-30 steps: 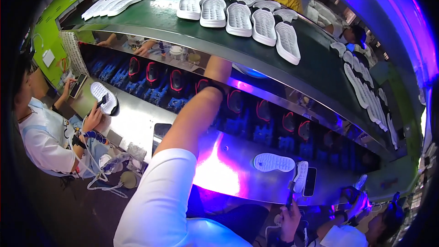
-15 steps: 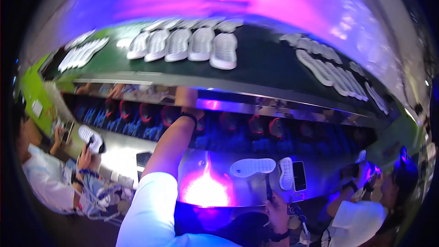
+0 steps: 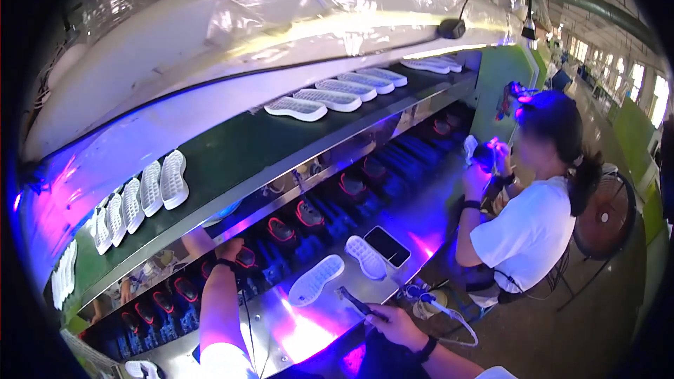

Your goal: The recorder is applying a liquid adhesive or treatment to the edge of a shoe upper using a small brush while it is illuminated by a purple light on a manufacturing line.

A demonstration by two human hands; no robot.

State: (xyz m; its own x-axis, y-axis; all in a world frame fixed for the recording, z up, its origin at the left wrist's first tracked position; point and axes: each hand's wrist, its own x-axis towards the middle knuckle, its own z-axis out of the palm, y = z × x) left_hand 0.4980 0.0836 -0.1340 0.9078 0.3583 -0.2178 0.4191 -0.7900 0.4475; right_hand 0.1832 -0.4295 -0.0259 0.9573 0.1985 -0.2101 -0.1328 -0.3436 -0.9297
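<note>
My left hand [image 3: 229,246] reaches into the low shelf under the metal ledge, beside a dark shoe upper with a red-rimmed opening [image 3: 246,257]. Its fingers are small and partly hidden, so their grip is unclear. Closed around a slim dark-handled tool [image 3: 359,303] is my right hand [image 3: 399,326], over the bench's front edge. The tool's flat end points at a white shoe sole [image 3: 316,280] lying on the metal bench [image 3: 263,323]. A second white sole [image 3: 366,257] lies further right, next to a black-screened phone [image 3: 387,246].
Several white soles [image 3: 173,180] rest in groups on the green belt [image 3: 232,154] above. Along the low shelf runs a row of red-rimmed dark uppers [image 3: 309,213]. At the right sits a co-worker [image 3: 526,231] handling a shoe. A fan [image 3: 605,216] stands behind them.
My view has swung to the right and tilted, bringing the co-worker and room into sight. My left hand is still at the low shelf; my right still grips the tool.
</note>
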